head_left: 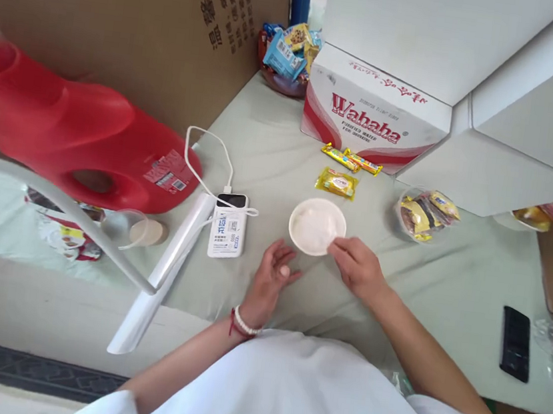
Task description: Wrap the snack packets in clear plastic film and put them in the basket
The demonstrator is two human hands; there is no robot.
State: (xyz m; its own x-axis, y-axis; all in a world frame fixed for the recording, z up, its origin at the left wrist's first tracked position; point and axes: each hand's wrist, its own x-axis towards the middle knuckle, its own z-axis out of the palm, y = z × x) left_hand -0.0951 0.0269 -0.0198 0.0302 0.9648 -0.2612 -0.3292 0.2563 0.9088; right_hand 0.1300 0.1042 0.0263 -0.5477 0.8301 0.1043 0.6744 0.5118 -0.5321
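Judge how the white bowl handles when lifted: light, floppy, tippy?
Probably light for its size: the white bowl looks like a thin disposable. It may flex if squeezed, given its slim-looking rim. It could tip, since the right hand grips only one edge and the left hand is clear of it.

The left forearm [186,364] rises from the lower left toward the frame's centre, the left hand [269,280] half open with fingers loosely curled. The right forearm [433,347] slants in from the lower right, the right hand [360,267] pinching.
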